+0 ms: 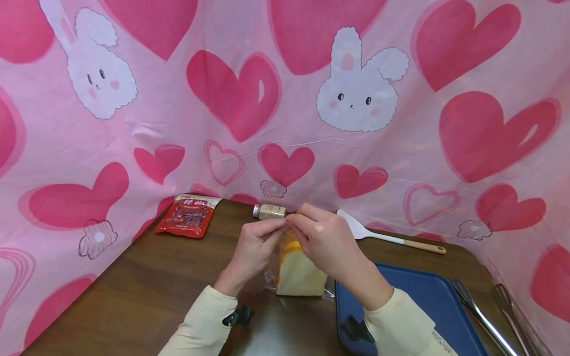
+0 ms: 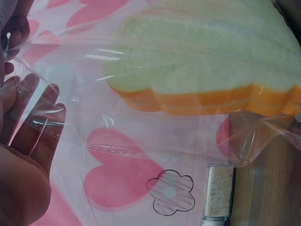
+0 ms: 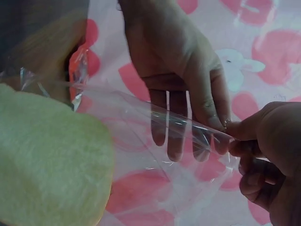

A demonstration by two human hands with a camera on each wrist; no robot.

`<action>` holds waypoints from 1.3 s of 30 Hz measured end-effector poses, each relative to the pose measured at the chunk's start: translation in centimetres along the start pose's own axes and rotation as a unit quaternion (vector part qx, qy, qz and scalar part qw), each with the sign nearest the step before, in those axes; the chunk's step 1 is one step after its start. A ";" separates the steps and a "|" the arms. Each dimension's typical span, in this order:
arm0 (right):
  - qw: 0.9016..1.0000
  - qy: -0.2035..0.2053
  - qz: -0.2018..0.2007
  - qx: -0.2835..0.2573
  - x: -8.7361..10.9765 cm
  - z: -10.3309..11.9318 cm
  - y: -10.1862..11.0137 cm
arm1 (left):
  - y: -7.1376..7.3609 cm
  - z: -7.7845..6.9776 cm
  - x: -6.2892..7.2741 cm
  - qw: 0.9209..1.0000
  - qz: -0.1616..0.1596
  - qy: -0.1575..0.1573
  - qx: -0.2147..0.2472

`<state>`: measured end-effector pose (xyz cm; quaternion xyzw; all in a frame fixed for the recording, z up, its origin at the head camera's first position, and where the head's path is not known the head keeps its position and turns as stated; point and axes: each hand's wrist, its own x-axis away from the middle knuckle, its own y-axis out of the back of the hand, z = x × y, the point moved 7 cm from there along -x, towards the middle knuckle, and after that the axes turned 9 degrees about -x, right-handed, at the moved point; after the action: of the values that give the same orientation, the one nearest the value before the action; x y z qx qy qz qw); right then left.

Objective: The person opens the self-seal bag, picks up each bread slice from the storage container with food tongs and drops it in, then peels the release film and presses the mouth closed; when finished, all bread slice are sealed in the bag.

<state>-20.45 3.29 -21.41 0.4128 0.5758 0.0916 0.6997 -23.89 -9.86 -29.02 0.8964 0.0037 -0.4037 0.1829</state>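
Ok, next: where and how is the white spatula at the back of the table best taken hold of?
The spatula is probably best gripped round the wooden end of its handle, coming from above on the person's right: that slim end points right, uncovered, beyond the blue tray, while the broad white head lies to the left.

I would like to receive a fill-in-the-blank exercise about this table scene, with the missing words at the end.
The left hand and right hand pinch a clear bag around bread with an ____ crust.
The tray is coloured ____.
In the head view, the red packet lies to the ____ of the small jar.
The spatula has a ____ head.
Missing words: orange; blue; left; white.
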 end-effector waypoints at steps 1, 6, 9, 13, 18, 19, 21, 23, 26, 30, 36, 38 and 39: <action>1.000 0.009 -0.002 0.013 0.0 0.2 0.0 | 0.0 -0.1 0.0 1.000 0.001 -0.002 -0.003; 0.998 0.027 -0.027 0.051 0.4 0.7 -0.1 | 0.0 -0.3 0.0 1.000 -0.001 0.000 -0.019; 0.997 0.004 -0.061 0.038 0.7 0.4 0.0 | -0.1 -0.4 0.1 1.000 0.001 -0.003 -0.022; 0.992 -0.041 -0.114 -0.014 1.3 -0.5 0.1 | -0.3 -0.3 0.3 1.000 0.013 0.000 -0.017; 0.980 -0.078 -0.166 -0.083 1.6 -1.9 0.7 | -0.4 0.0 0.3 0.999 0.025 0.020 0.040; 0.977 -0.082 -0.168 -0.098 1.6 -2.1 0.8 | -0.4 0.0 0.3 0.998 0.025 0.027 0.052; 0.973 -0.093 -0.165 -0.133 1.7 -2.3 0.9 | -0.4 0.2 0.3 0.996 0.025 0.044 0.069; 0.965 -0.112 -0.162 -0.176 1.8 -2.6 1.1 | -0.4 0.3 0.2 0.994 0.026 0.066 0.082; 0.948 -0.148 -0.170 -0.225 2.4 -3.0 1.4 | -0.4 0.6 0.3 0.990 0.027 0.102 0.093; 0.943 -0.173 -0.162 -0.232 2.9 -3.4 1.5 | -0.2 1.0 0.3 0.988 0.023 0.128 0.087; 0.972 -0.133 -0.135 -0.142 2.9 -2.7 0.7 | -0.1 1.3 0.3 0.987 0.022 0.146 0.072; 0.978 -0.108 -0.137 -0.110 2.7 -2.2 0.5 | -0.2 1.3 0.3 0.986 0.024 0.145 0.076; 0.981 -0.096 -0.139 -0.097 2.6 -2.0 0.4 | -0.2 1.4 0.3 0.986 0.024 0.146 0.077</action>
<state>-21.22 6.10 -23.02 0.2658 0.5462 0.0091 0.7943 -24.70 -10.21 -30.15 0.9570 -0.0223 -0.2631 0.1205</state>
